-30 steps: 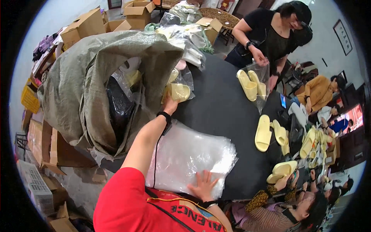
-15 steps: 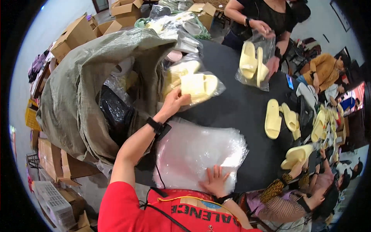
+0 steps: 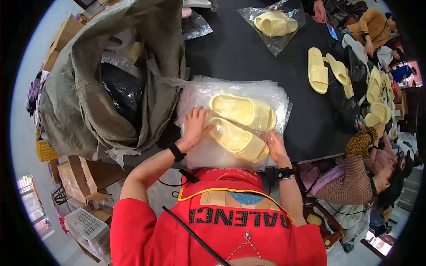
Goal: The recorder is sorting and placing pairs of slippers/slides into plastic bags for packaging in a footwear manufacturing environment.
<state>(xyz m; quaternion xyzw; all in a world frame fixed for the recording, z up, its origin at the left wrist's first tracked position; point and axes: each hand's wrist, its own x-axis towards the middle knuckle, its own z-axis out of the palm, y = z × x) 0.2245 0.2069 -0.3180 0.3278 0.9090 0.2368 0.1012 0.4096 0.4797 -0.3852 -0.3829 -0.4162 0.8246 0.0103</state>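
A pair of pale yellow slide slippers (image 3: pixel 242 111) lies side by side on a stack of clear plastic bags (image 3: pixel 195 155), apparently under clear film. At the heel end is my left hand (image 3: pixel 195 127), its fingers spread beside the slippers. My right hand (image 3: pixel 277 148) is at the toe end of the nearer slipper, its fingers bent against the film and slipper edge. Farther across the black table (image 3: pixel 230 53), another yellow pair in a clear bag (image 3: pixel 276 24) lies near a person's hand (image 3: pixel 318 11).
On the left, a large grey-green woven sack (image 3: pixel 75 106) gapes, with dark plastic and bagged items inside. Loose yellow slippers (image 3: pixel 318 71) and black ones (image 3: pixel 355 62) lie on the right, where a person in a patterned sleeve (image 3: pixel 359 164) sits. Cardboard boxes (image 3: pixel 80 177) stand at lower left.
The bagged yellow slippers have come from beside the sack onto the bag stack. My right hand has moved from the stack to their toe end. The other person's bagged pair now rests on the table.
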